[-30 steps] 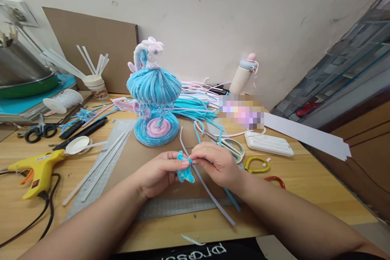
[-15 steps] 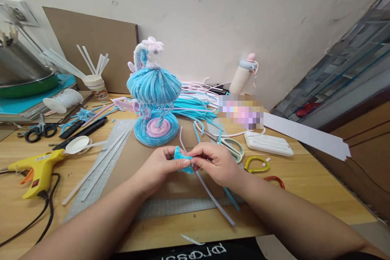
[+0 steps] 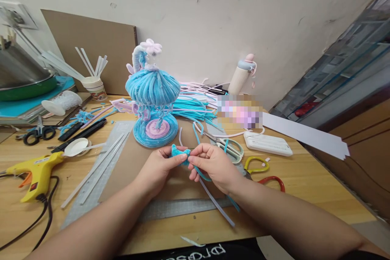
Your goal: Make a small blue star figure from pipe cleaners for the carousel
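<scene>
Near the front of the brown board (image 3: 122,174), my left hand (image 3: 158,168) pinches a small bent bunch of fuzzy blue pipe cleaner (image 3: 179,155) between thumb and fingers. My right hand (image 3: 215,166) is closed at the right end of that bunch, thumb against forefinger; a blue strand curves below its fingers. Under the hands a lilac pipe cleaner (image 3: 217,204) lies slantwise toward the table's front. Behind them stands a blue pipe-cleaner lamp shape (image 3: 152,85) with a pleated shade, a round base and a pink flower on top.
At the left lie a yellow glue gun (image 3: 39,174), black-handled scissors (image 3: 39,131) and a bead spool (image 3: 62,102). Pale green scissors (image 3: 233,152), yellow-handled (image 3: 257,165) and red-handled tools (image 3: 276,180) and a white power strip (image 3: 268,144) are on the right. Loose blue pipe cleaners (image 3: 195,107) lie behind.
The blue bunch has turned and looks more compact in my left fingers. My right fingers have shifted slightly, and a blue strand now shows curving beneath them. The view has moved slightly.
</scene>
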{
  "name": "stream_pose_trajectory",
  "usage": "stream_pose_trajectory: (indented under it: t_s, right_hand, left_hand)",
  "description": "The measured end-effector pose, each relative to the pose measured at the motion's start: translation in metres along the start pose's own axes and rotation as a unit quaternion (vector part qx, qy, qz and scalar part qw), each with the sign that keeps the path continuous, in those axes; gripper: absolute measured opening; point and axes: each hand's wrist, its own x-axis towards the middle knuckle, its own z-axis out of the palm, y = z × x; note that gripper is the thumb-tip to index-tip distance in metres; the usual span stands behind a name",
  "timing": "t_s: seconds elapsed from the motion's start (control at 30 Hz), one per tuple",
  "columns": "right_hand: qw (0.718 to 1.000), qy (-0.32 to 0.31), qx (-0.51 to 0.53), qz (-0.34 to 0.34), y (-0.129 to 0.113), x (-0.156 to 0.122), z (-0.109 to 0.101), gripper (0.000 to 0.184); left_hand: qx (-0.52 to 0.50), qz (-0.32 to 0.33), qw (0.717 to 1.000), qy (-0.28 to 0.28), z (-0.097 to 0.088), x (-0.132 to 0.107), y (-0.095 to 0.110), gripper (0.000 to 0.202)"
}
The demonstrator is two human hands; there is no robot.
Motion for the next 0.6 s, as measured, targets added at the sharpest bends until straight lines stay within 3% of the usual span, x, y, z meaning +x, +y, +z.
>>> stream_pose_trajectory:
  t_s: [0.3, 0.47, 0.6]
  right_hand:
    - [0.993, 0.015, -0.107, -0.057, -0.002, -0.001, 0.0, 0.024]
    - [0.956, -0.022, -0.224, -0.19, -0.009, -0.003, -0.01, 0.014]
    - [0.94, -0.06, -0.211, -0.26, -0.01, -0.001, -0.017, 0.012]
  left_hand:
    - [0.022, 0.011, 0.999, -0.045, 0.006, -0.003, 0.006, 0.017]
    - [0.032, 0.023, 0.998, -0.055, 0.003, -0.005, 0.012, 0.015]
    - [0.054, 0.017, 0.994, -0.089, 0.0, -0.007, 0.016, 0.017]
